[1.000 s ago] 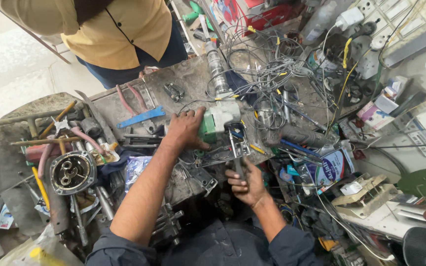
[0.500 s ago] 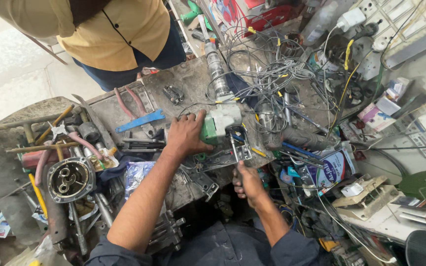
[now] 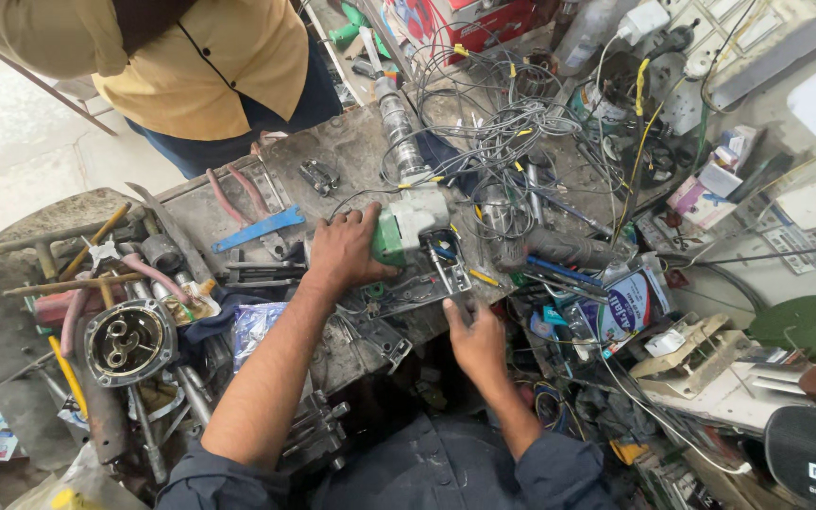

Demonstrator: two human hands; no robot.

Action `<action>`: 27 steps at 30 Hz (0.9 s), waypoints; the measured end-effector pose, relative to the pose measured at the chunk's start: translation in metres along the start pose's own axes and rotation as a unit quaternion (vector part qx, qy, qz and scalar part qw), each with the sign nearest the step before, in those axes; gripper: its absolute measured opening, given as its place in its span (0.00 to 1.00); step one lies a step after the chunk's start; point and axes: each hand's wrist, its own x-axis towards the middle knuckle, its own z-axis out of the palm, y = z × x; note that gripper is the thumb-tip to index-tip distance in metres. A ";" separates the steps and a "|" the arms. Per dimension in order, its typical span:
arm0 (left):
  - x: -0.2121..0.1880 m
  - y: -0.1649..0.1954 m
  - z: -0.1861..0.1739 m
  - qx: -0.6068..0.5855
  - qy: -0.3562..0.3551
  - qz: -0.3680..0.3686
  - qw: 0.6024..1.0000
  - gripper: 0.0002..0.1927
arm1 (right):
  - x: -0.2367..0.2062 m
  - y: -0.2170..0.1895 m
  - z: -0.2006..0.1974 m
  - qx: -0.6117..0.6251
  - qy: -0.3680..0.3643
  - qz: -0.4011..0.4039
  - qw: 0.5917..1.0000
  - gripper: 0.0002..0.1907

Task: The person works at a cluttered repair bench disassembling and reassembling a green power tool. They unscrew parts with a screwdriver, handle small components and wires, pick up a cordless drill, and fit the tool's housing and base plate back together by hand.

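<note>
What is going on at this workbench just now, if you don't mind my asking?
A person seated at a cluttered workbench is working on a green and white power tool. The left hand grips the tool's green body and presses it to the bench, while the right hand holds a small metal part at the tool's near end. A tangle of wires lies just behind it, with blue-handled pliers to the left. Another person in a yellow shirt stands across the bench.
</note>
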 end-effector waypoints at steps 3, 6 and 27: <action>0.000 0.001 -0.003 -0.003 0.009 -0.002 1.000 0.61 | -0.005 -0.004 0.004 -0.296 0.103 -0.139 0.939 0.23; -0.001 0.005 -0.009 -0.010 -0.002 -0.007 1.000 0.59 | -0.001 0.000 0.010 -0.318 0.040 -0.055 0.946 0.24; -0.004 0.007 -0.013 -0.018 -0.009 -0.013 1.000 0.57 | 0.009 0.007 0.006 0.089 -0.072 0.087 0.990 0.22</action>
